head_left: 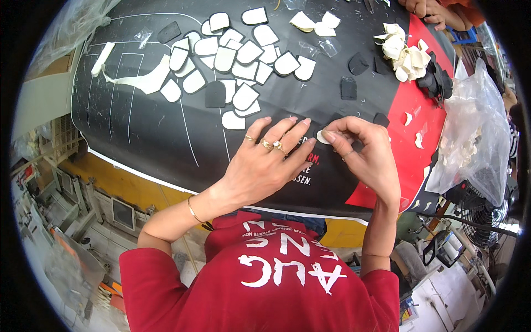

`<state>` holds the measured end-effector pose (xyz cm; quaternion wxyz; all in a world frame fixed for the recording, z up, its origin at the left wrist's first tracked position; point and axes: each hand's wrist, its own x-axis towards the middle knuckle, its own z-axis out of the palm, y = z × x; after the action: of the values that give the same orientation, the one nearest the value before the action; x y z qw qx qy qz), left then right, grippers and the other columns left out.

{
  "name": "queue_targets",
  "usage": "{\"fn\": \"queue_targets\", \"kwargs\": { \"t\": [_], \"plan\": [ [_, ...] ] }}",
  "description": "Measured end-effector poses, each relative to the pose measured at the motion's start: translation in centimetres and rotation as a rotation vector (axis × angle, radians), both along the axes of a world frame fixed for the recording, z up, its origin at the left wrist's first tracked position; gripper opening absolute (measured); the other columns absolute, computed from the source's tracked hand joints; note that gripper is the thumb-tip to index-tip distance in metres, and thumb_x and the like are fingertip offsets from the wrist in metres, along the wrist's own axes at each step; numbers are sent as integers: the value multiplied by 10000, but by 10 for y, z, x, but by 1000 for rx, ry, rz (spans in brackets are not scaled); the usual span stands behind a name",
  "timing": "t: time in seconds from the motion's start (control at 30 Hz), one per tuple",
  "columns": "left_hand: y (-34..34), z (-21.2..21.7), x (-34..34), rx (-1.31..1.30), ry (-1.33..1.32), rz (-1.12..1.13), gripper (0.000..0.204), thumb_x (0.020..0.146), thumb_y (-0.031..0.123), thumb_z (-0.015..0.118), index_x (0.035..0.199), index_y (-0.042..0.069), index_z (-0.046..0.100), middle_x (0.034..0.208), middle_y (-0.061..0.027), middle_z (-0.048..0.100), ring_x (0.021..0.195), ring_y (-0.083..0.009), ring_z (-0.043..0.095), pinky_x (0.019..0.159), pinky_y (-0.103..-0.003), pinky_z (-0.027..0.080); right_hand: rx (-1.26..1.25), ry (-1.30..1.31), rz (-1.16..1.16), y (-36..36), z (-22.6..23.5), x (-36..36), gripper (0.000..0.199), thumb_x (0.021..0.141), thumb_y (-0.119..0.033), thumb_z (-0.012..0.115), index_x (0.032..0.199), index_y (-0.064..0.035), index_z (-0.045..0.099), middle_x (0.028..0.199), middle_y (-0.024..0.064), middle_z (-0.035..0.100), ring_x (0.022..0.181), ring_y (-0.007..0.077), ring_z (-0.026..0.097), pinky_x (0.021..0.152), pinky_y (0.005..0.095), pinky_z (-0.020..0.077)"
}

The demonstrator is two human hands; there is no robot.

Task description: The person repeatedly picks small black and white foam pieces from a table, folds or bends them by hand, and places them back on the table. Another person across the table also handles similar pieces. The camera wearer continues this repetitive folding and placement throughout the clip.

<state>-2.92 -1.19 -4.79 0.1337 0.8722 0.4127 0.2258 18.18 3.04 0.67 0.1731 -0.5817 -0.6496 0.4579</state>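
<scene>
My left hand [265, 160], with several gold rings and a thin bangle, lies flat on the black table cover [155, 133], fingers spread and pointing toward a small piece. My right hand [368, 152] pinches that small white rounded piece [323, 136] between thumb and fingers, held against the cover right beside my left fingertips. Beyond my hands lies a spread of several white tab-shaped pieces [238, 52] mixed with a few black tab-shaped pieces [215, 94].
A pile of cream peeled scraps [404, 55] and black parts [434, 80] sits at the far right on the red area [420, 110]. A clear plastic bag [475, 127] of scraps hangs at the right edge. Another person's hand [426, 8] shows at the top. A fan [481, 216] stands below right.
</scene>
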Motion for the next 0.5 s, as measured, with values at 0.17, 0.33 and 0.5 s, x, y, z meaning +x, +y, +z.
{"fn": "queue_targets", "kwargs": {
  "t": [0.17,0.33,0.5],
  "plan": [
    [1,-1,0,28,-9,9,355,840,288,732,1143,118,660,1355,-77,553,1229,-234,520,1025,-435,385,23,-10,4,-1,-1,-2,109,876,-51,696,950,28,698,770,137,675,652,181,633,620,295,492],
    [0,-2,1,28,-16,4,357,840,285,732,1146,118,657,1347,-72,556,1225,-232,521,1026,-434,385,32,-15,-3,-1,1,-4,109,869,-40,698,944,38,694,759,135,664,637,170,621,611,287,487],
    [0,-2,1,10,-9,12,448,803,277,768,1218,155,649,1356,-55,562,1216,-233,523,1032,-429,374,11,-58,5,1,3,-4,104,864,-53,706,923,33,711,752,73,691,655,118,610,642,269,500]
  ]
}}
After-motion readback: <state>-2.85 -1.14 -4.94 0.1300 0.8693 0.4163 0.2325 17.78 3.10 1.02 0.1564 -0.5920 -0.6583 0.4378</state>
